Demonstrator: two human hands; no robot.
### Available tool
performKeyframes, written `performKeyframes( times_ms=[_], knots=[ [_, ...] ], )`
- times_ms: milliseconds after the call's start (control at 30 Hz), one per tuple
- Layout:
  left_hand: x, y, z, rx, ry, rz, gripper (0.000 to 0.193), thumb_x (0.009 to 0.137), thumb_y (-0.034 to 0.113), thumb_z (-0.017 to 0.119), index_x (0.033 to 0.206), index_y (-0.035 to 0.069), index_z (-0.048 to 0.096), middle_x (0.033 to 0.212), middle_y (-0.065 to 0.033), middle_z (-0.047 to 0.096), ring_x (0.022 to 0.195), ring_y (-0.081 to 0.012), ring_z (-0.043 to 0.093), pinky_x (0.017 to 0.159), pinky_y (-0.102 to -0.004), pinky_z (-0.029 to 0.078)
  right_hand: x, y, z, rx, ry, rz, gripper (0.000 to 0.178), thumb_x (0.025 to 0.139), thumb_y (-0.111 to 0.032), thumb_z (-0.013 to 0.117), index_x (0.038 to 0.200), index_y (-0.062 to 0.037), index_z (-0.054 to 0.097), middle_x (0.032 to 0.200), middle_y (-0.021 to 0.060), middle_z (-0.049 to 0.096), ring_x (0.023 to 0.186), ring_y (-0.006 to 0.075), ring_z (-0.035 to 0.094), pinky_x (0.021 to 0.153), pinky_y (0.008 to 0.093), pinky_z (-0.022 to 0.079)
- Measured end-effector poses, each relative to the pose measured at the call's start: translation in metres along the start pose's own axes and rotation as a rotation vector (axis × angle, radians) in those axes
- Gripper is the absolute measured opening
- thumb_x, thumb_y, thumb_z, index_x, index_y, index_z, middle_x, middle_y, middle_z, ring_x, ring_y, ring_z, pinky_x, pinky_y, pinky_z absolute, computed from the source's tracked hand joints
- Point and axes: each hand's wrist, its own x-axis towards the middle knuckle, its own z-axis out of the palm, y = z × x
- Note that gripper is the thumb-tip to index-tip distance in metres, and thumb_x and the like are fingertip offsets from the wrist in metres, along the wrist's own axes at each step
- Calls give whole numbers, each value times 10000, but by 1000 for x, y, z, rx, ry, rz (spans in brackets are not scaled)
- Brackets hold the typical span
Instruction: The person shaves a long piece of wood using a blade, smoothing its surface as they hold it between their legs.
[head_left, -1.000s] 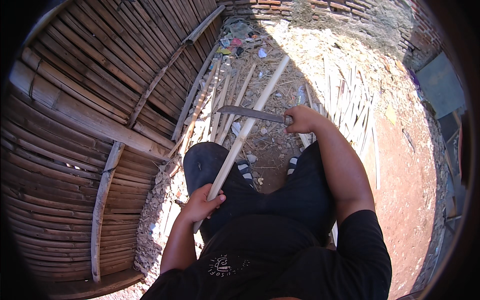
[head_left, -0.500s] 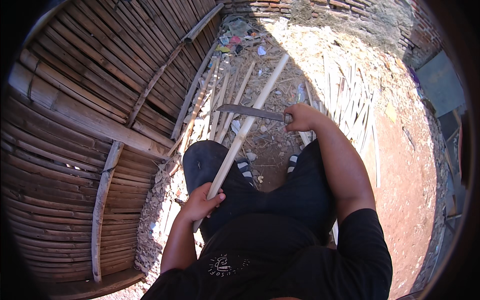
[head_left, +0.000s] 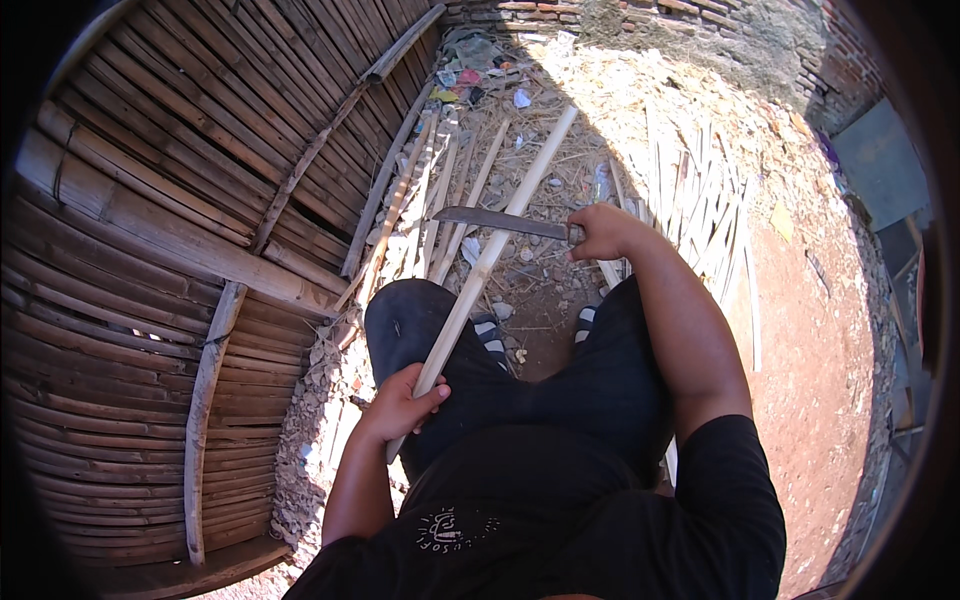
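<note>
My left hand is closed around the lower end of a long, pale bamboo strip, which slants up and away past my left knee. In my right hand is the handle of a machete. Its dark, long blade points left and lies across the strip, about two thirds of the way up; whether the edge bites into it I cannot tell.
On my left rises a wall of bamboo slats. Several thin strips lie ahead on the littered ground, and a pile of pale split strips lies to the right. A brick wall closes the far side.
</note>
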Motion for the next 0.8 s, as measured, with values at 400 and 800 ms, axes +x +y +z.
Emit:
performKeyframes(
  times_ms=[400, 800],
  knots=[
    [0, 1, -1, -8, -21, 0, 275, 985, 256, 677, 1143, 51, 584, 736, -12, 592, 479, -80, 495, 444, -254, 412, 2, 3, 2, -43, -12, -1, 582, 721, -384, 834, 1146, -11, 697, 1006, 239, 720, 1007, 400, 689, 893, 464, 536],
    [0, 1, -1, -17, -23, -3, 272, 983, 258, 679, 1142, 58, 588, 729, -6, 589, 478, -80, 491, 441, -256, 407, 3, 6, 6, -25, -8, -4, 579, 730, -374, 826, 1143, 8, 686, 1033, 242, 715, 1024, 404, 683, 900, 467, 532]
  ],
)
